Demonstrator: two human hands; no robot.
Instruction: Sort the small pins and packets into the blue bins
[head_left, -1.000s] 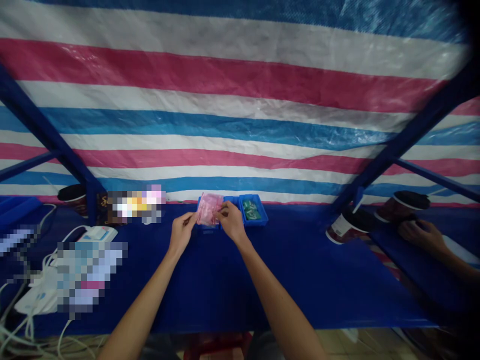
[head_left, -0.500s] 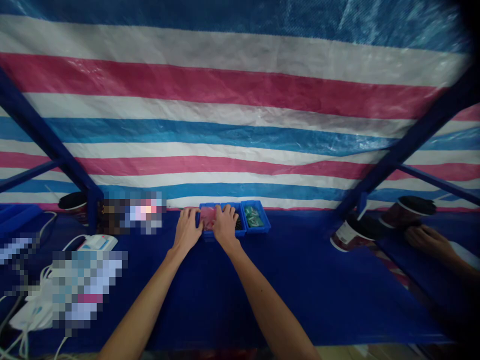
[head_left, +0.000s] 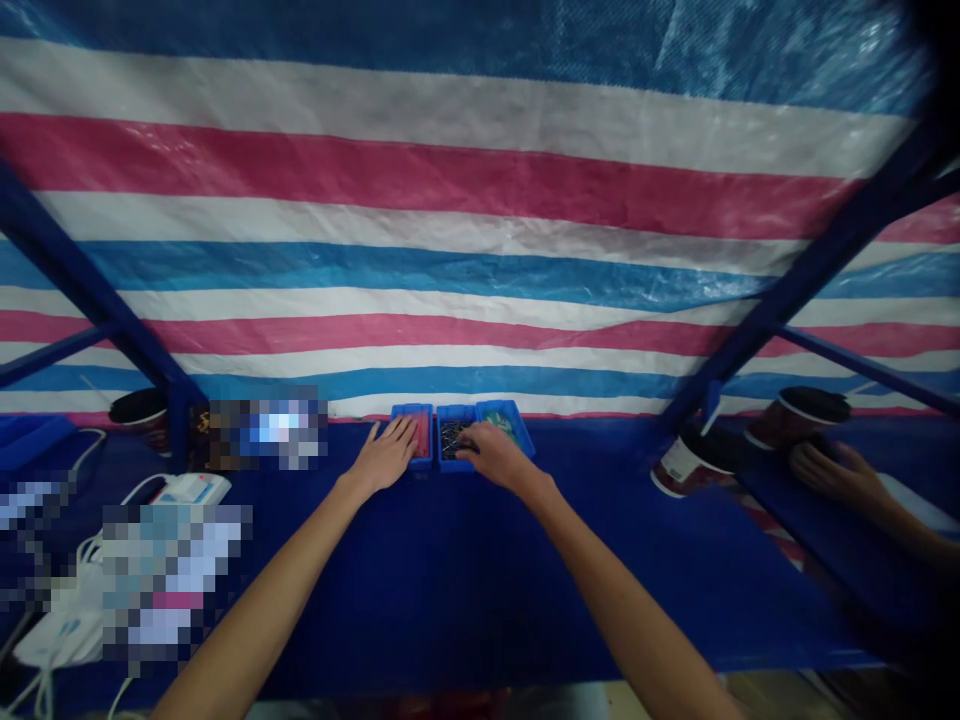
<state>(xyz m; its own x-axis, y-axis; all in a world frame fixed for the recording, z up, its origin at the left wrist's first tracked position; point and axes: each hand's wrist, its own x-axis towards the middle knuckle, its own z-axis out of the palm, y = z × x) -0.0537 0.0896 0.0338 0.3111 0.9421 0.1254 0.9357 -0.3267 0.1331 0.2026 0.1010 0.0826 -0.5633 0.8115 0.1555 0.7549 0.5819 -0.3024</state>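
Note:
Three small blue trays stand side by side at the back of the blue table. My left hand (head_left: 384,457) lies flat with its fingers stretched out over the left tray (head_left: 412,409), touching the pinkish-red contents (head_left: 423,437). My right hand (head_left: 495,453) is closed, its fingertips curled down at the middle tray (head_left: 454,465), which holds small dark metal-looking pieces (head_left: 451,436). What the right fingers hold, if anything, is hidden. Behind that hand, partly covered, sits the right tray (head_left: 529,442) with green packets (head_left: 498,419).
On the left lie a white power strip (head_left: 196,489), loose white cables and blurred-out items. A dark-lidded tub (head_left: 686,462) stands on the right. Beyond it, another person's hand (head_left: 840,470) rests near a second tub (head_left: 799,415). Blue frame posts slant on both sides before a striped tarp (head_left: 480,190).
My right hand has moved right, from the left tray to the middle one, and its fingers have curled. My left hand has flattened over the left tray's contents.

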